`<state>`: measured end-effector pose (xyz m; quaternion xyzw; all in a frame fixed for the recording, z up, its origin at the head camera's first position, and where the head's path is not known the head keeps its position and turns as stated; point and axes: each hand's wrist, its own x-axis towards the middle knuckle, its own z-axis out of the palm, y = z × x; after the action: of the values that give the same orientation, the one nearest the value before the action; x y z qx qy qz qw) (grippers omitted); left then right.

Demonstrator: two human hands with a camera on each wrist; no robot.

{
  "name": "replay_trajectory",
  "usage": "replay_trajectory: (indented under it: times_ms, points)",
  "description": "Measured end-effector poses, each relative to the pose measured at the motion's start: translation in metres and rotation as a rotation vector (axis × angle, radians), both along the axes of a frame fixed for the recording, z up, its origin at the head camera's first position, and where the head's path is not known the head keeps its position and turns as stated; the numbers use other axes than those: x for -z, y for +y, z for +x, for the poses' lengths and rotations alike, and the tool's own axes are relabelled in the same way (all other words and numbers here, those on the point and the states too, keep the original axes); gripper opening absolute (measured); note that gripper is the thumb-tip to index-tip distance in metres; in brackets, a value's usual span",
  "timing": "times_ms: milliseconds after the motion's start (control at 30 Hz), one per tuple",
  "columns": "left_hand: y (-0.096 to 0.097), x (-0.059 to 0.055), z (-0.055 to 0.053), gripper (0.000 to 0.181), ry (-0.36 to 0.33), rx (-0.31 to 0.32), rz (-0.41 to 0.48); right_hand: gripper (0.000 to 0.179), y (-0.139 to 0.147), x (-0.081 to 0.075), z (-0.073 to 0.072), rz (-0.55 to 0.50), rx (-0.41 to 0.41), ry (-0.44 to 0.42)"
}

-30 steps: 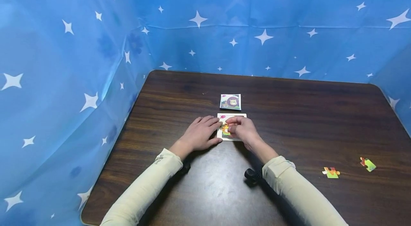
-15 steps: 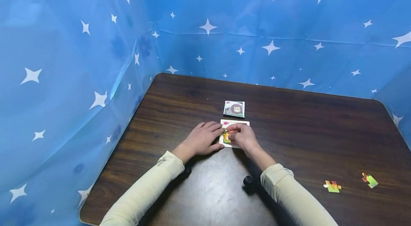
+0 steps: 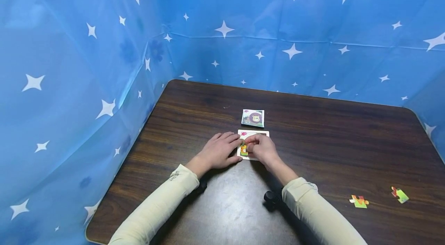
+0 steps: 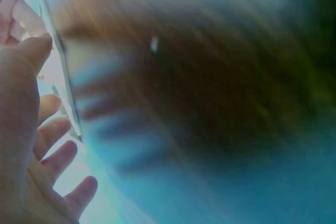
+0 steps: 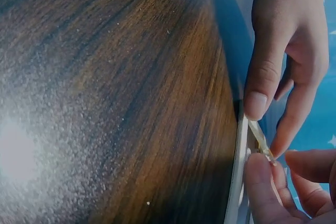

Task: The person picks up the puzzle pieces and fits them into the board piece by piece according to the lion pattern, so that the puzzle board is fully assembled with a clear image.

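A small white-framed puzzle board (image 3: 255,132) lies on the table in the head view. My left hand (image 3: 219,150) rests along its left edge with fingers extended, thumb at the near corner. My right hand (image 3: 263,147) pinches a yellow-orange puzzle piece (image 3: 244,150) over the left part of the board. In the right wrist view the piece (image 5: 261,137) stands tilted above the frame, its edge at the right fingertips (image 5: 258,167). A left fingertip is right beside it. The right hand covers much of the board's inside.
A square picture card (image 3: 253,118) with a lion lies just beyond the board. Two loose puzzle pieces, one orange and green (image 3: 359,201) and one mostly green (image 3: 401,195), lie at the right of the dark wooden table (image 3: 330,133). Starry blue cloth (image 3: 243,13) hangs behind.
The head view has tilted slightly. The pinched piece has shifted a little to the left and tipped over the board. Both hands stay in nearly the same place.
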<state>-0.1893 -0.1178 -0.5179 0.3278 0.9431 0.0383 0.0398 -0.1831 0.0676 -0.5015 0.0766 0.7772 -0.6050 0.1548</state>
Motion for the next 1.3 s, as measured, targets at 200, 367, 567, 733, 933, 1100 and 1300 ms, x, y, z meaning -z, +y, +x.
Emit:
replay_trajectory:
  times_ms: [200,367,567,733,933,1100,1300]
  points:
    - [0.002,-0.002,0.001,0.066,-0.005,0.011,-0.004,0.020,0.003,-0.003,0.001,0.021,-0.002,-0.010]
    - [0.002,-0.001,0.002,0.067,-0.007,0.016,-0.021,0.021,0.005,-0.006,0.001,0.052,-0.008,-0.020]
    - [0.003,-0.001,0.003,0.065,0.032,0.042,-0.014,0.019,0.007,-0.008,0.001,0.066,-0.006,-0.033]
    - [0.004,-0.002,0.006,0.062,0.045,0.060,-0.014,0.017,0.010,-0.007,0.001,0.079,-0.002,-0.042]
    - [0.004,-0.001,0.010,0.057,0.044,0.085,-0.005,0.020,0.017,-0.009,0.002,0.077,0.004,-0.041]
    - [0.004,-0.001,0.010,0.057,0.034,0.089,0.003,0.024,0.028,-0.011,0.002,0.076,0.002,-0.048]
    - [0.003,-0.003,0.009,0.052,0.044,0.101,-0.001,0.029,0.041,-0.016,0.002,0.073,0.018,-0.056]
